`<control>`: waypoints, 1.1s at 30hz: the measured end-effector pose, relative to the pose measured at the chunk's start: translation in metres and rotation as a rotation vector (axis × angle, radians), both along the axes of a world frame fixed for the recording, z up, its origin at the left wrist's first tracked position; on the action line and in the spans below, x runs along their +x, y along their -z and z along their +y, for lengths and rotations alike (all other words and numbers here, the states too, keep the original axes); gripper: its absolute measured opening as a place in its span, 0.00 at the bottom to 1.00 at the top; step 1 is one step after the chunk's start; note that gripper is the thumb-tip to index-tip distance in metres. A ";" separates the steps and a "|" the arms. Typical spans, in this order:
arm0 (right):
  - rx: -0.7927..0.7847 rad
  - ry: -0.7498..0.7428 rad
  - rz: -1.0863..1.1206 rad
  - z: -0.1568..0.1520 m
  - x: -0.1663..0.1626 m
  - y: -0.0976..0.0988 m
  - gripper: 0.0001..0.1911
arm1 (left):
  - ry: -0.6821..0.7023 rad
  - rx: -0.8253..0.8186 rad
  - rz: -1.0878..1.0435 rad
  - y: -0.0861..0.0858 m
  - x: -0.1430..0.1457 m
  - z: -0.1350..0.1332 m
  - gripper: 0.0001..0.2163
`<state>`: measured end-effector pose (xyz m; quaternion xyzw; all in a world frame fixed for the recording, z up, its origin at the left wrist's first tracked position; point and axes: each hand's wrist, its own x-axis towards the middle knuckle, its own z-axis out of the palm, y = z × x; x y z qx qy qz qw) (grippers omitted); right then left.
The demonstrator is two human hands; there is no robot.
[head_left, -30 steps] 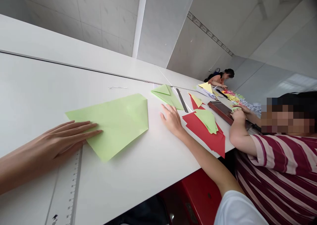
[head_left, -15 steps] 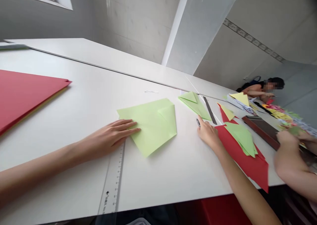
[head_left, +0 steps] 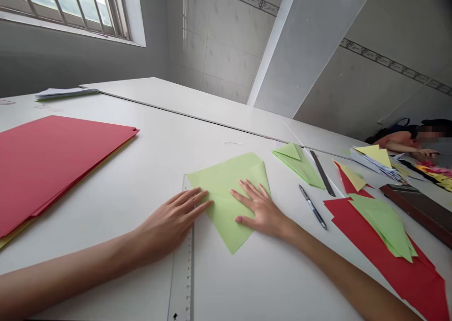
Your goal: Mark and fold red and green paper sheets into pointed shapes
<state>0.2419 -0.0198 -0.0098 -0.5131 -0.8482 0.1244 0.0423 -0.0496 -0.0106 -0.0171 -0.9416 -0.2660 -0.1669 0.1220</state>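
A sheet of light green paper with a folded right side lies flat on the white table. My left hand rests on its left edge, fingers stretched out together. Under that hand a clear ruler runs towards me, its far tip showing beyond the fingers. My right hand lies spread on the right part of the green paper. To the right of this hand a dark pen lies on the table. Beyond the pen sit folded green paper and a dark grey ruler.
Large red sheets with yellow below lie at left, a small paper stack behind. At right are red paper, green pieces, a dark brown box-like object and yellow-topped papers. Another person sits at far right.
My right hand has let go of the pen beside the folded green paper and moved left onto the green sheet. My left hand stays at the sheet's left edge. The view has shifted left.
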 end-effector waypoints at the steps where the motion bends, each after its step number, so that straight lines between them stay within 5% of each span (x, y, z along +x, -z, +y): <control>1: -0.003 0.011 0.002 -0.001 0.001 0.001 0.37 | -0.033 0.033 -0.008 0.002 -0.004 -0.002 0.28; 8: -0.008 0.052 -0.018 -0.009 0.001 0.001 0.41 | -0.256 0.069 -0.110 0.010 -0.024 -0.027 0.22; 16: -0.026 0.144 -0.029 -0.010 -0.001 0.002 0.54 | 0.062 -0.049 0.109 -0.010 -0.035 -0.068 0.49; 22: -0.035 0.151 0.012 -0.012 -0.003 0.000 0.44 | 0.036 0.071 0.095 -0.009 -0.018 -0.083 0.36; 33: -0.022 0.156 0.038 -0.014 -0.004 0.001 0.44 | -0.037 0.115 0.076 0.000 0.003 -0.108 0.29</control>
